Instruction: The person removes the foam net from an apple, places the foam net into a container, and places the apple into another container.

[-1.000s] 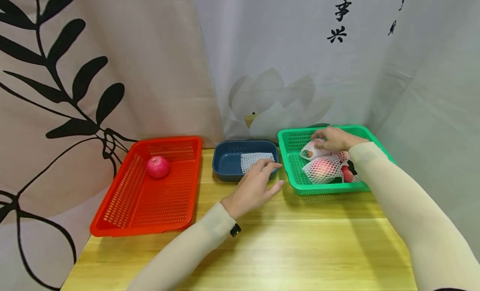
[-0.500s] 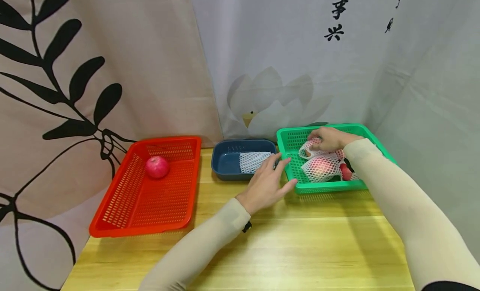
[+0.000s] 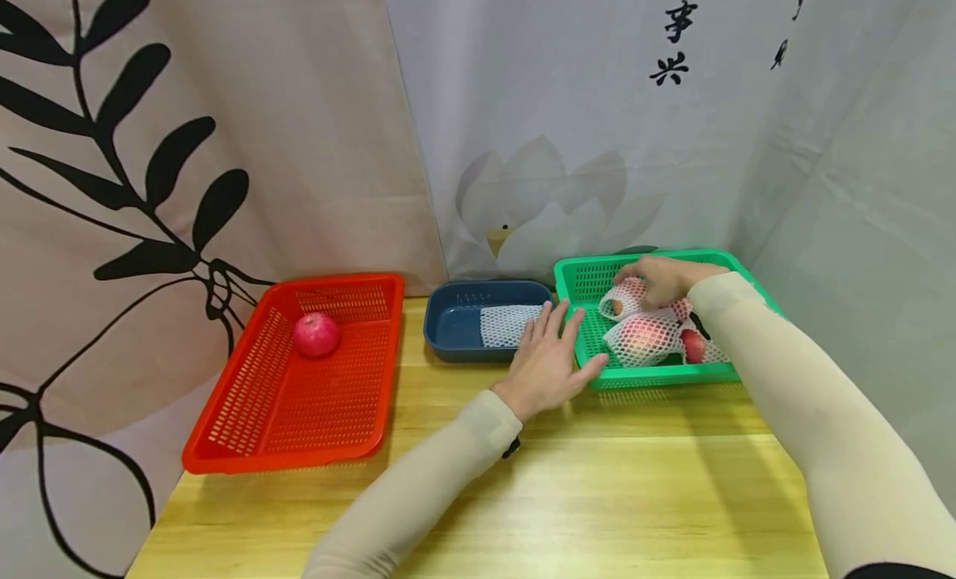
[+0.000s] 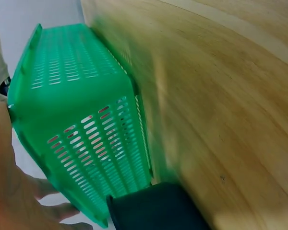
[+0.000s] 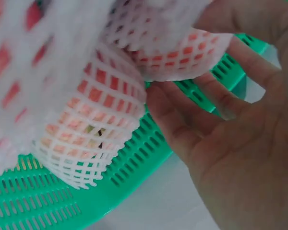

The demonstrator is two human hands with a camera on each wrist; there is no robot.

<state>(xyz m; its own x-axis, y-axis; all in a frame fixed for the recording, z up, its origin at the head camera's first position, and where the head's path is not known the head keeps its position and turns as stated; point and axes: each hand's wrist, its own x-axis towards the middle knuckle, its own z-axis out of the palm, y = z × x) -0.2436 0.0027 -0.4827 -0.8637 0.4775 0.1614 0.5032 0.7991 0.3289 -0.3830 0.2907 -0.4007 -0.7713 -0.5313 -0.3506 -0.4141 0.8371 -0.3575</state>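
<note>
My right hand (image 3: pixel 657 279) reaches into the green basket (image 3: pixel 585 313) and grips an apple in a white foam net (image 3: pixel 623 299). In the right wrist view, the thumb and fingers of my right hand (image 5: pixel 249 129) close round a netted apple (image 5: pixel 182 55). Against it lies another netted apple (image 5: pixel 98 110). My left hand (image 3: pixel 543 367) has its fingers spread at the green basket's left side, between it and the navy tray (image 3: pixel 451 334). The left wrist view shows my left hand (image 4: pixel 14 182) at the basket rim, holding nothing.
A red basket (image 3: pixel 329 413) on the left contains one bare red fruit (image 3: pixel 317 334). An emptied white foam net (image 3: pixel 504 324) lies flat in the navy tray. Printed cloth (image 3: pixel 336 131) hangs behind the wooden table (image 3: pixel 597 496).
My left hand has moved right, from over the navy tray to the green basket's left side. My right hand has settled further over the netted apple, fingers closing round it.
</note>
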